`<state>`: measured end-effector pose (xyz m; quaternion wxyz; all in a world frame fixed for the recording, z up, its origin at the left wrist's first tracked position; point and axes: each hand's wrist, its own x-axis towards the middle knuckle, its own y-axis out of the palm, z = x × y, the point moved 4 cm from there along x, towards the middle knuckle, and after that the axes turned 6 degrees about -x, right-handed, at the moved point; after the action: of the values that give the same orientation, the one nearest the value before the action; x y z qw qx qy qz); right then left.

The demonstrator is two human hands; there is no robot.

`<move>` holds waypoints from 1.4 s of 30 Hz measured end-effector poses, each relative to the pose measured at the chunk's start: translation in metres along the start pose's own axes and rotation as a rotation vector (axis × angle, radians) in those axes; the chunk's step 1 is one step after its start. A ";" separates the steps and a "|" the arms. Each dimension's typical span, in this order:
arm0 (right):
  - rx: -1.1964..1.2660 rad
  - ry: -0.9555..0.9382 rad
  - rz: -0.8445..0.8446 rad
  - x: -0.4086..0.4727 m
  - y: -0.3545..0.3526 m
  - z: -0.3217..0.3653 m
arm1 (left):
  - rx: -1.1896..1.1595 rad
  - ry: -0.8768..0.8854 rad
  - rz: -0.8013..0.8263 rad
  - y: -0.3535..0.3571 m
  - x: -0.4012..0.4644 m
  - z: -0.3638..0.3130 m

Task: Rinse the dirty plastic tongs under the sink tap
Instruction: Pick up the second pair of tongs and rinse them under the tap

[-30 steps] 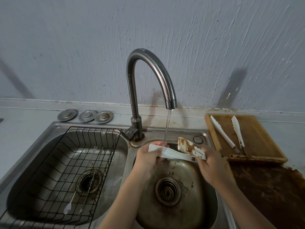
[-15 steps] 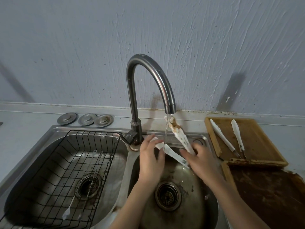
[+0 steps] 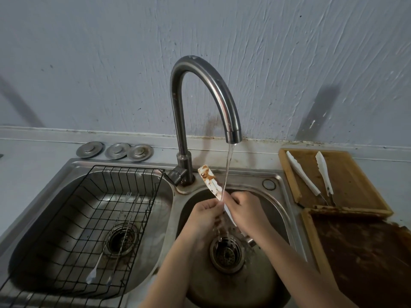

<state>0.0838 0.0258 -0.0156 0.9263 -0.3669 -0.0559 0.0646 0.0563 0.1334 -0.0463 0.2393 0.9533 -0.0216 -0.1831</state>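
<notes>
White plastic tongs [image 3: 210,180] smeared with brown grime stick up and to the left from between my two hands, over the right sink basin [image 3: 275,203]. My left hand [image 3: 203,215] and my right hand [image 3: 245,213] both grip the tongs' lower part, fingers closed around it. Water runs from the curved metal tap [image 3: 200,103] in a thin stream, strikes the tongs just above my hands and splashes down onto the drain [image 3: 226,254]. The lower end of the tongs is hidden by my hands.
A black wire rack [image 3: 93,218] holding thin metal skewers fills the left basin. Three metal drain covers [image 3: 115,150] lie behind it. At right, a wooden tray [image 3: 347,181] carries two white-handled tongs [image 3: 302,176], and a dirty brown board [image 3: 364,261] lies in front.
The tongs have swung from lying level across the basin to pointing up and left under the stream. Both hands have closed together on the lower part.
</notes>
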 end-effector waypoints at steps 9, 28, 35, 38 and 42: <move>-0.181 -0.010 0.054 -0.004 0.017 -0.009 | 0.112 -0.109 -0.104 -0.021 0.003 0.003; 0.426 0.789 0.457 -0.040 0.008 -0.067 | -0.406 -0.376 -0.208 -0.010 0.004 0.034; 0.266 0.741 0.550 -0.047 0.007 -0.061 | -0.384 -0.426 -0.146 -0.017 -0.002 0.039; 0.269 0.714 0.556 -0.046 0.006 -0.062 | -0.380 -0.436 -0.149 -0.019 -0.003 0.041; 0.217 0.705 0.521 -0.044 0.001 -0.062 | -0.392 -0.437 -0.165 -0.016 -0.001 0.044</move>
<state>0.0500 -0.0225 -0.0639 0.8748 -0.2690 0.3643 0.1723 0.0392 0.1278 -0.0891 0.3925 0.8257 0.0407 -0.4031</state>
